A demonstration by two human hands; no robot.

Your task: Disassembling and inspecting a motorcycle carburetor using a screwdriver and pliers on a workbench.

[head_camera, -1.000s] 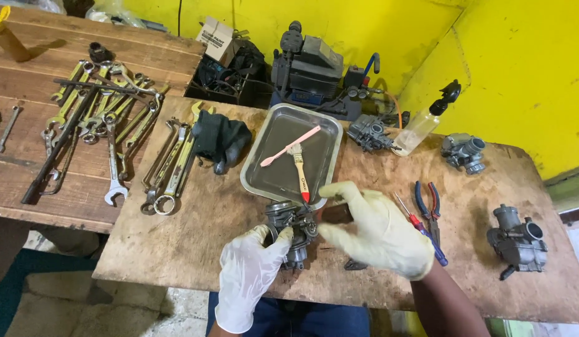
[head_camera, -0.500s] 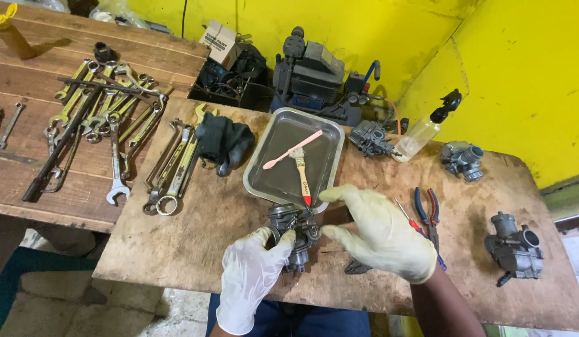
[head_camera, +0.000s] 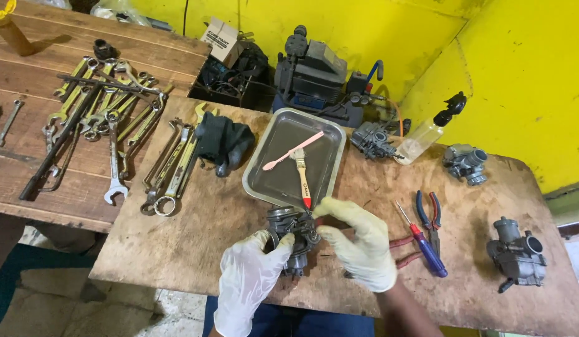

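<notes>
Two gloved hands meet on a grey carburetor [head_camera: 294,236] near the tabletop's [head_camera: 196,243] front edge: the left hand [head_camera: 247,284] is clamped on its lower left side, the right hand [head_camera: 359,244] pinches its top right. A metal tray [head_camera: 274,181] sits just behind it; pliers [head_camera: 430,215] and a screwdriver [head_camera: 422,240] lie to the right, with open room to the left.

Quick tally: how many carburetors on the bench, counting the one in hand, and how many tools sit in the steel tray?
Carburetors: 4, at held by both hands, and.
Tools in the tray: 2, a pink toothbrush and a paintbrush.
Total: 6
</notes>
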